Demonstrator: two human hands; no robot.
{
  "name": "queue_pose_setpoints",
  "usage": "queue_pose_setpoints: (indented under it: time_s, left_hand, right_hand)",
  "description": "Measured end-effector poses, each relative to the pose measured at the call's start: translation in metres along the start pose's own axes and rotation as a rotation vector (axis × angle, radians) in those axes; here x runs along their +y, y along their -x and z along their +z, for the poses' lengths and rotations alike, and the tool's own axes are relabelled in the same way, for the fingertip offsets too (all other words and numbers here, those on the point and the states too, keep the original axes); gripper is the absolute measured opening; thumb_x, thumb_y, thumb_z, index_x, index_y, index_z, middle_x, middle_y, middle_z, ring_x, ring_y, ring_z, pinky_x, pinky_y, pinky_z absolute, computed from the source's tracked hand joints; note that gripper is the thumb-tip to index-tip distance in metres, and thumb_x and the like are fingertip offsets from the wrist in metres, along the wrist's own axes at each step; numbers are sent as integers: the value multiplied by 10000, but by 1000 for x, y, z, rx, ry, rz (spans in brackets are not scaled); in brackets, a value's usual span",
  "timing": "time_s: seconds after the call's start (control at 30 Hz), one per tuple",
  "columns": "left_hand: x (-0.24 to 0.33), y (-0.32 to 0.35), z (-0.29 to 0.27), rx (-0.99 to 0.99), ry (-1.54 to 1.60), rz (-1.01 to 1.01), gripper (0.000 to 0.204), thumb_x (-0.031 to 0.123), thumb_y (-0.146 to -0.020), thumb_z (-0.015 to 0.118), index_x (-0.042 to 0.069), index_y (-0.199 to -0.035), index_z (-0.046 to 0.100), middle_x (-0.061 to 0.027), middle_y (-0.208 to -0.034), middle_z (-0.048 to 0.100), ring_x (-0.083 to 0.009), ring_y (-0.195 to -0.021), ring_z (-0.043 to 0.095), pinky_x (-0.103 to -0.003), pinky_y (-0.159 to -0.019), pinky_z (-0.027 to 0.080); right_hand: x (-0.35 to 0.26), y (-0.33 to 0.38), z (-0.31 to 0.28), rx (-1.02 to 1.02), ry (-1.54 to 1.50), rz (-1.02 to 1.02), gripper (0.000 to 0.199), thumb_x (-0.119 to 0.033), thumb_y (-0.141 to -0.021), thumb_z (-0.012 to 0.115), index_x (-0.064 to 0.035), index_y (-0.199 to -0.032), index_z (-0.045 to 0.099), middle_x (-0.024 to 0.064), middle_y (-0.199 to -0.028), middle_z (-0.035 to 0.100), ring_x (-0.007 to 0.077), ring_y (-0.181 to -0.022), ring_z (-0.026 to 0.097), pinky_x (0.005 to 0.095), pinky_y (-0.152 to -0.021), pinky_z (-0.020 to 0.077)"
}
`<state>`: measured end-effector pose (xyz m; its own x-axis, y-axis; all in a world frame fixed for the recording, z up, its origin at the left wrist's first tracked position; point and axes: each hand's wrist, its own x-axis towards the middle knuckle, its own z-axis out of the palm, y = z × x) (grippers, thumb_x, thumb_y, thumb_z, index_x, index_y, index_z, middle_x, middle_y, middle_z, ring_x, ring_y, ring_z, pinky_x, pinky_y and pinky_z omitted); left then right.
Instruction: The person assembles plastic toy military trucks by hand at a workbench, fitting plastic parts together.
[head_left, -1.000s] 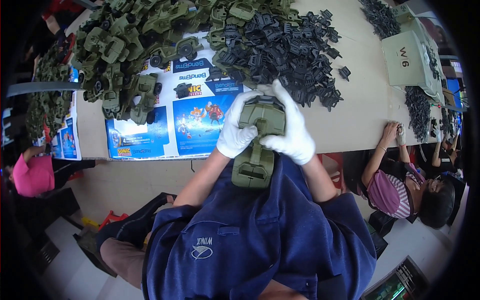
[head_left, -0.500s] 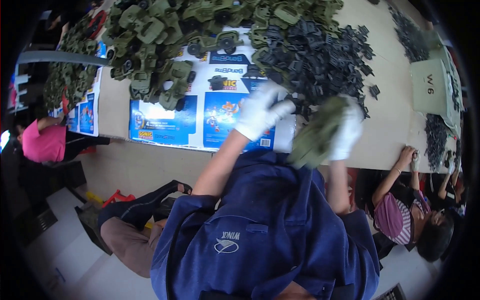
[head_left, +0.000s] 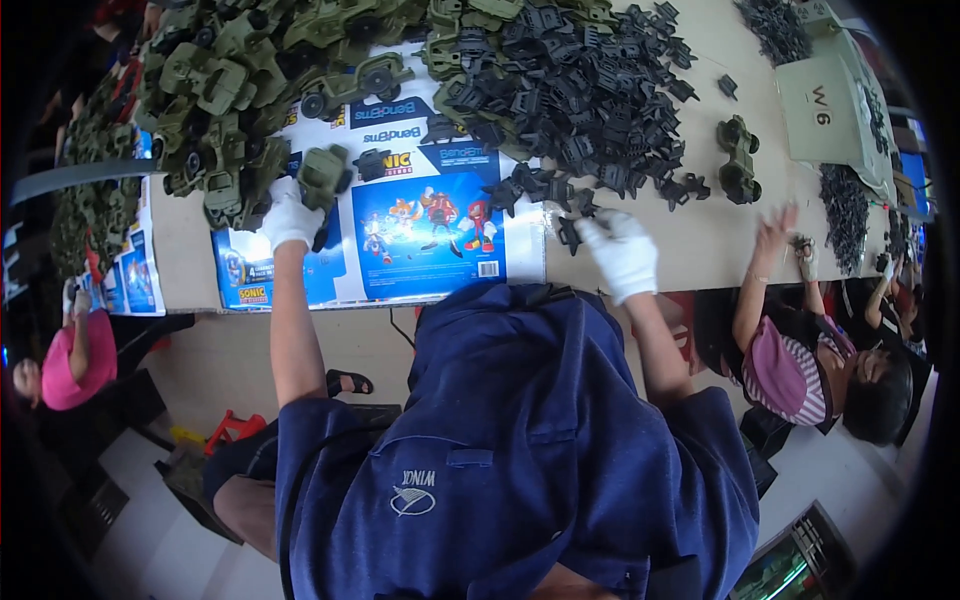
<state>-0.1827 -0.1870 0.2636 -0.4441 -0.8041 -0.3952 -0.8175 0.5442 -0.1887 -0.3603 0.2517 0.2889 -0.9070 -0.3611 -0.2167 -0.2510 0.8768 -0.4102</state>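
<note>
Blue flat carton (head_left: pixel 430 235) under hands; left hand (head_left: pixel 290 215) grips green toy (head_left: pixel 323 175); right hand (head_left: pixel 622 255) empty, spread

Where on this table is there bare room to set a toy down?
Bare tabletop lies right of the right hand, between the black parts pile and the near edge. The flattened printed box is mostly open. Crowded: the green toy cars by the left hand.

We see white gloves on both hands (head_left: pixel 291 218) (head_left: pixel 624 252), olive-green toy vehicles (head_left: pixel 225 90), black plastic parts (head_left: pixel 585 95), a bright blue printed cardboard sheet (head_left: pixel 425 235) with white borders, a beige tabletop (head_left: pixel 700 245), and our navy blue shirt (head_left: pixel 500 470).
</note>
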Motion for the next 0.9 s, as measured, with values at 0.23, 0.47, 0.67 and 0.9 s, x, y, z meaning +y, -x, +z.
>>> queue_pose_setpoints:
  time_s: [0.23, 0.47, 0.67, 0.9]
  left_hand:
    - [-6, 60, 36, 510, -239, 598, 652, 87, -753, 609, 337, -1349, 526, -58, -1493, 394, -335, -1426, 284, -654, -1073, 186]
    - [20, 68, 52, 248, 964, -213, 927, 495, -742, 806, -21, -1403, 410, -219, -1306, 527, -341, -1182, 551, -402, -992, 441]
    - [22, 49, 61, -280, 1415, -126, 591, 236, -778, 825, 25, -1248, 536, -105, -1071, 681, -188, -914, 672, -315, -808, 547]
    - [39, 86, 37, -241, 1542, -10, 490, 186, -850, 764, 35, -1256, 536, -74, -1085, 673, -163, -913, 665, -306, -792, 548]
  right_hand:
    - [2, -11, 34, 37, -41, 167, 573, -550, -794, 705, -69, -1099, 646, 189, -963, 690, 363, -899, 672, 447, -796, 529]
    - [53, -26, 40, 155, -90, 40, 263, -303, -923, 624, -63, -990, 708, 180, -969, 694, 356, -902, 666, 416, -819, 524]
    - [35, -25, 24, 219, 44, -126, 377, -401, -847, 696, -71, -1030, 683, 166, -998, 691, 348, -917, 665, 421, -805, 535]
    - [11, -42, 32, 15, 183, -84, 457, -367, -794, 722, -87, -1151, 666, 154, -1027, 692, 328, -936, 667, 406, -851, 526]
